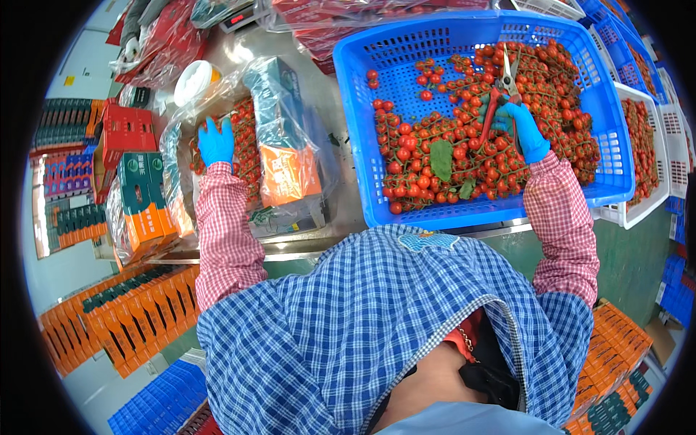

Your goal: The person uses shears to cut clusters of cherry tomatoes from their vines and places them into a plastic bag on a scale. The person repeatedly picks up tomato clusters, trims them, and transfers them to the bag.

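My left hand [216, 142], in a blue glove, rests on cherry tomatoes [244, 128] in an open carton lined with clear plastic film. Whether its fingers grip any tomato cannot be told. My right hand [519, 128], also blue-gloved, holds red-handled pruning shears [508, 81] over a blue plastic crate [492, 222]. The shears' blades point away from me and stand slightly apart. Vine cherry tomatoes [549, 103] fill much of the crate, piled higher at its right side. A green leaf [441, 160] lies on them near the middle.
A white tub [194, 81] and a digital scale [237, 20] are behind the carton. Packed cartons [142, 201] stand to its left. A white crate of tomatoes [641, 147] adjoins the blue crate at right. At top left, another person's gloved hand [131, 48] touches red plastic-covered packaging.
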The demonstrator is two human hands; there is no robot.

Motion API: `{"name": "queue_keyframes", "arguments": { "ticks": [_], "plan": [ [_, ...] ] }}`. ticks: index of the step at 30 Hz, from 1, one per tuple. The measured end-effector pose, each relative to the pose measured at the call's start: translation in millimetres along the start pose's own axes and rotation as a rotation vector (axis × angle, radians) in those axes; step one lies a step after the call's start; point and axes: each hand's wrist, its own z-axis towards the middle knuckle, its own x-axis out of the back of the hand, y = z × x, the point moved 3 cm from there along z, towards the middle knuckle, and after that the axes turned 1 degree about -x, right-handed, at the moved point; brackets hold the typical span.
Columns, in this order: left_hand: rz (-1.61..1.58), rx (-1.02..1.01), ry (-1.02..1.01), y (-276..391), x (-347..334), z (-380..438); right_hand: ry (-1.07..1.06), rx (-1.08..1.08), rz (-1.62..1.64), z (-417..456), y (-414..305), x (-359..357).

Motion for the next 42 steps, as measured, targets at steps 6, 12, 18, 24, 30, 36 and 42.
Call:
{"name": "queue_keyframes", "arguments": {
  "ticks": [6,12,18,24,30,36,42],
  "plan": [
    [-1.474,-0.541,-0.017,234.2,90.3,47.5,-0.008,0.092,-0.089,15.3,-30.8,5.6],
    [-0.728,-0.677,-0.29,394.2,-1.9,56.2,0.062,0.077,-0.012,19.9,-35.1,20.2],
    [-1.265,-0.149,-0.838,385.6,-74.3,80.8,0.104,0.072,0.003,17.5,-36.7,6.7],
    [-1.913,0.081,-1.23,370.7,-38.4,72.4,0.005,0.03,-0.032,14.2,-48.1,-7.4],
    [-2.078,-0.317,-1.128,366.5,44.3,60.8,0.007,0.102,0.01,14.6,-45.7,-4.9],
    [-2.096,-0.443,-0.971,336.5,109.6,84.9,0.106,0.02,0.02,20.8,-34.0,1.1],
    [-1.703,-0.366,-0.123,264.9,158.3,199.8,0.097,0.004,0.009,19.9,-29.6,-0.5]
  ]
}}
